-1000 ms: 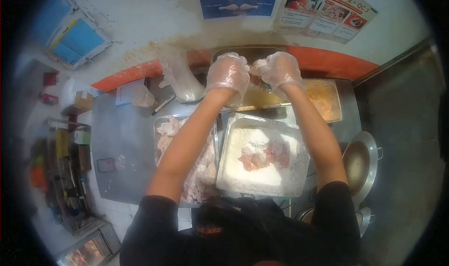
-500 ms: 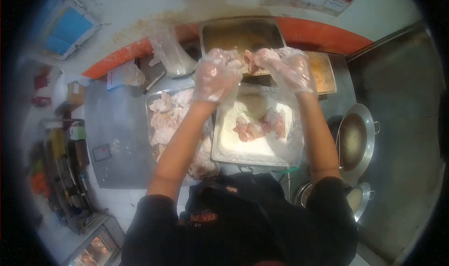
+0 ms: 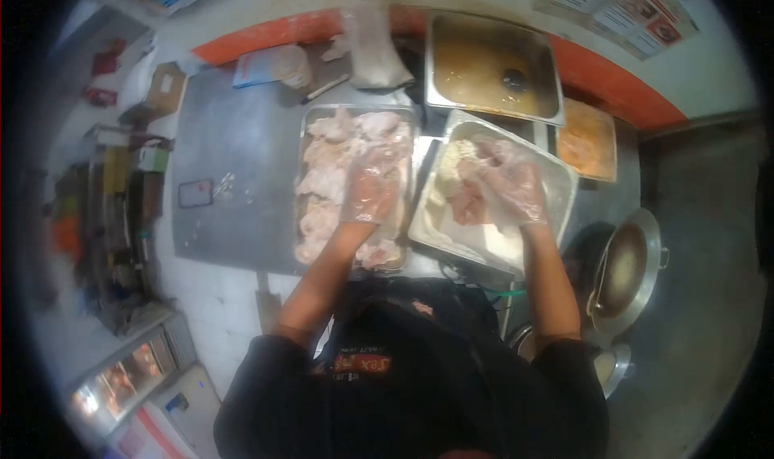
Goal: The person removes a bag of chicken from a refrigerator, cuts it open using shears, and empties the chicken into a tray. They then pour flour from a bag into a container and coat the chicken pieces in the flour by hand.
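Both my hands wear clear plastic gloves. My left hand (image 3: 373, 186) is over the right side of a metal tray (image 3: 301, 148) filled with flour-coated chicken pieces (image 3: 322, 181). Blur and the glove hide whether its fingers hold a piece. My right hand (image 3: 514, 183) reaches into a deep metal pan (image 3: 562, 209) of white flour (image 3: 435, 209), its fingers bent around a chicken piece that is partly hidden. Another raw, pinkish chicken piece (image 3: 466, 204) lies in the flour beside those fingers.
Behind the flour pan stands a pan of brownish liquid (image 3: 468, 64) with a dark round object in it. An orange-toned container (image 3: 587, 140) is to its right. Large woks (image 3: 625, 273) stand at the far right. A bag of white powder (image 3: 377, 52) and a marker (image 3: 325, 89) lie at the back.
Both hands have come down from in front of the liquid pan. My left hand moved over the coated chicken, my right into the flour. The flour pan now sits at a tilt, and the view has shifted.
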The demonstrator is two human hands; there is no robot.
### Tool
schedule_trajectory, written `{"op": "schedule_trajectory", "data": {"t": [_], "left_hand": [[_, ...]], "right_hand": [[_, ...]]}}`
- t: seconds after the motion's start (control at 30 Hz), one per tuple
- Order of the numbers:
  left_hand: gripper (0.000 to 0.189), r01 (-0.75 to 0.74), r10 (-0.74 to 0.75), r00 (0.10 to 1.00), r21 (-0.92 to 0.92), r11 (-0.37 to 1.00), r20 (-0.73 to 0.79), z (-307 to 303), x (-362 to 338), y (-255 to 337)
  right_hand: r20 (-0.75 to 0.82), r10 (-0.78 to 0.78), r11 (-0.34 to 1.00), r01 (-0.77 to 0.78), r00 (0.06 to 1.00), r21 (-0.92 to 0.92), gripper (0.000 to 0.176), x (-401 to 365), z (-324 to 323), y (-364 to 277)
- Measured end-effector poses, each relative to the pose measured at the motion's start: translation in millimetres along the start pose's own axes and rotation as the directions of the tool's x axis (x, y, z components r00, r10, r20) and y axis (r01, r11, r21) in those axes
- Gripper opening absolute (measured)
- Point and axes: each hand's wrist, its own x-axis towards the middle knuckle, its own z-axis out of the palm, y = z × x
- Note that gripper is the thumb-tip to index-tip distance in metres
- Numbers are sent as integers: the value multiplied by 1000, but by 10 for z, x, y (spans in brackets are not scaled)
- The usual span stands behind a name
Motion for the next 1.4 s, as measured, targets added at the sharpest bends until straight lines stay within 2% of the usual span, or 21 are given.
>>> {"op": "schedule_trajectory", "data": {"t": [0.07,0.1,0.17,0.2,0.27,0.3,0.37,0.47,0.6,0.7,0.77,0.87,0.9,0.97,1.0,1.07,1.2,1.27,1.3,1.33,1.4], "left_hand": [[32,42,-116,988,529,847,106,-491,175,165],[32,44,-111,989,536,843,94,-689,236,113],[34,377,-532,841,812,445,-99,-967,376,-95],[34,382,-528,842,812,442,-109,-1004,464,-280],[33,38,-142,986,717,696,85,-1050,717,-646],[33,39,-136,988,718,695,78,-1026,821,-659],[37,-125,-326,910,918,376,257,-914,1009,-690],[37,-195,-347,888,929,314,303,-894,1206,-1040],[27,-24,-495,840,928,371,220,-913,1276,-704],[27,-268,-330,859,893,360,391,-996,1279,-691],[31,43,-469,842,832,553,268,-1028,1312,-514],[29,-80,-337,893,843,532,298,-1016,1341,-363],[29,-93,-334,889,838,538,313,-949,1387,-284],[27,33,-227,926,534,845,302,-785,1459,-82],[27,31,-230,922,532,846,312,-650,1520,-42],[30,58,-88,938,98,993,334,-293,1672,36],[24,-248,29,919,518,819,394,352,1887,830],[22,-395,72,821,472,788,566,771,2041,688],[22,-495,69,776,537,683,627,986,2106,582],[22,-504,80,771,528,683,632,1186,2126,510],[23,-182,-292,827,720,669,481,1516,2186,370]], "right_hand": [[192,-63,958,114,979,-263,47,83,449,-305],[269,-139,914,228,953,-336,48,178,682,-373],[338,-258,829,387,905,-404,45,504,1152,-283],[329,-307,805,428,893,-410,41,693,1394,-102],[359,31,563,281,933,-777,35,1061,1797,249],[362,22,561,288,932,-776,35,1133,1909,354],[306,-14,471,276,952,-838,31,1248,2053,507],[164,44,491,122,985,-863,28,1339,2183,468],[182,125,459,106,975,-882,26,1293,2011,291],[307,35,431,263,951,-863,24,1394,1827,329],[356,-5,419,326,934,-848,23,1335,1664,220],[315,-66,506,304,947,-807,28,1143,1224,-216],[191,-99,763,197,977,-615,26,1090,1077,-307],[67,-72,963,87,995,-253,24,1006,714,-565],[79,-54,984,67,995,-165,23,987,518,-664],[-18,-90,974,85,996,-211,22,1108,178,-602],[-291,-159,974,101,943,-205,22,1396,-167,-338],[-173,-151,872,49,973,-486,25,1669,-296,-196],[-148,-158,675,-2,976,-738,29,1668,-339,-237],[-196,-72,686,-94,978,-721,29,1661,-273,-279],[-264,59,718,-225,963,-659,23,1789,-225,-27]]}}
